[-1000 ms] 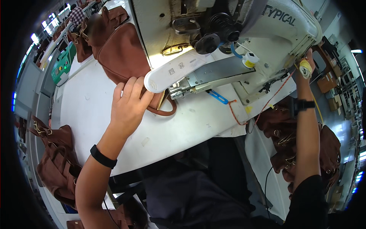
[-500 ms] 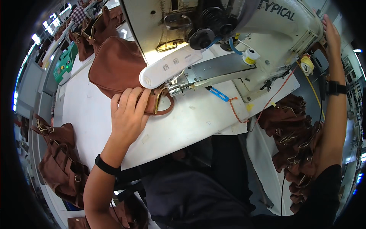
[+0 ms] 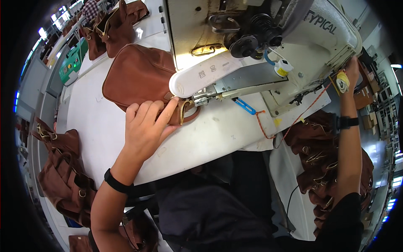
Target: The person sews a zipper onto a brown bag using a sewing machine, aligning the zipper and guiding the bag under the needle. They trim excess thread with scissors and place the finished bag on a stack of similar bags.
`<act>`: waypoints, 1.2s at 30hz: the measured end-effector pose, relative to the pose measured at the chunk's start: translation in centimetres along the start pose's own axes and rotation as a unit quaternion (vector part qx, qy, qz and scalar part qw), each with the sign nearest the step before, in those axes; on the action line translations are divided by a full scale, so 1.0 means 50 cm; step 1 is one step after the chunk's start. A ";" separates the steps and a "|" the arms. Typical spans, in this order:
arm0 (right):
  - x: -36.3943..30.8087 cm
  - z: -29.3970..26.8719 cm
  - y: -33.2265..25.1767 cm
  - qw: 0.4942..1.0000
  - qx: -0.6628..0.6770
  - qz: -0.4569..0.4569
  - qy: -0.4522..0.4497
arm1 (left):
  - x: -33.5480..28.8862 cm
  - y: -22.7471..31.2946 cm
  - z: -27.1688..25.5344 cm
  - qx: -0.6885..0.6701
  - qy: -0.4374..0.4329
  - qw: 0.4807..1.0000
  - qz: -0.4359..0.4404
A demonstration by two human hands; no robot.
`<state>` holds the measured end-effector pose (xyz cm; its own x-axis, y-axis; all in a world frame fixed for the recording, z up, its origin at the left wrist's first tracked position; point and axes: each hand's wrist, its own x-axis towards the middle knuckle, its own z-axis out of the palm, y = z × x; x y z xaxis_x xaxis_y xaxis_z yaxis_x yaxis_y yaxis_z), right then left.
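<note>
A brown leather bag (image 3: 140, 75) lies on the white tabletop, its edge with a brass zipper (image 3: 181, 114) at the end of a sewing machine's narrow metal arm (image 3: 239, 82). My left hand (image 3: 145, 128) grips the near edge of the bag beside the zipper, fingers on top and thumb at the side. A brown strap loop sticks out just right of the zipper. The sewing machine (image 3: 319, 46) stands over the bag, and its white cover hides part of it. My right hand (image 3: 351, 75) is at the machine's far right end; its fingers are mostly hidden.
A blue snap-blade cutter (image 3: 244, 106) on an orange cord lies on the white table (image 3: 189, 147). Brown bags are heaped at right (image 3: 310, 147) and at left (image 3: 63, 180). More bags (image 3: 113, 31) stand at the back, near a green box (image 3: 72, 67).
My right hand has come down and inward from the upper right edge of the machine. My left hand stays on the bag edge. The whole view has shifted slightly.
</note>
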<state>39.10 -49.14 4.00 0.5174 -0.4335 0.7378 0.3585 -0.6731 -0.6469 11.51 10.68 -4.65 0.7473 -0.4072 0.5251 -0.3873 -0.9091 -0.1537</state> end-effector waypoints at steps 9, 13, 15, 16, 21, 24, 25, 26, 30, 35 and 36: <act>0.140 0.002 -0.163 0.993 0.045 0.054 -0.099 | 0.027 0.018 0.020 -0.003 -0.015 1.000 -0.013; 0.045 0.011 -0.107 0.999 0.014 0.034 0.011 | 0.028 0.026 0.035 -0.004 -0.017 1.000 -0.022; 0.046 0.029 -0.094 0.998 0.039 0.043 0.024 | 0.010 0.028 0.028 0.016 -0.034 0.999 -0.039; 0.051 0.033 -0.091 0.999 0.032 0.039 0.007 | -0.003 0.029 0.020 0.038 -0.046 0.997 -0.051; 0.160 -0.011 -0.137 0.992 -0.011 0.052 -0.115 | -0.087 0.022 0.001 0.087 -0.089 0.986 -0.110; 0.133 -0.004 -0.094 0.996 -0.043 0.039 -0.074 | -0.115 0.029 -0.004 0.038 -0.085 0.987 -0.132; 0.098 0.009 -0.069 0.998 -0.049 0.005 -0.031 | -0.122 0.030 -0.013 0.017 -0.080 0.987 -0.136; 0.076 0.024 -0.049 0.999 -0.048 -0.027 -0.003 | -0.122 0.032 -0.021 -0.018 -0.078 0.984 -0.162; 0.095 0.016 -0.012 0.998 -0.054 -0.009 -0.014 | -0.121 0.035 -0.041 -0.180 -0.051 0.954 -0.233; 0.074 -0.001 -0.061 0.971 -0.221 -0.087 -0.024 | -0.117 0.030 -0.060 -0.237 -0.064 0.927 -0.282; 0.024 0.010 -0.117 0.997 -0.071 0.028 -0.022 | -0.118 0.031 -0.063 -0.245 -0.068 0.921 -0.297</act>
<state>38.03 -45.42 8.55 0.5685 -0.4473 0.6904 0.2163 -0.7284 -0.6501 4.81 11.98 -5.35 0.9532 0.1119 0.2809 -0.0605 -0.8397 0.5396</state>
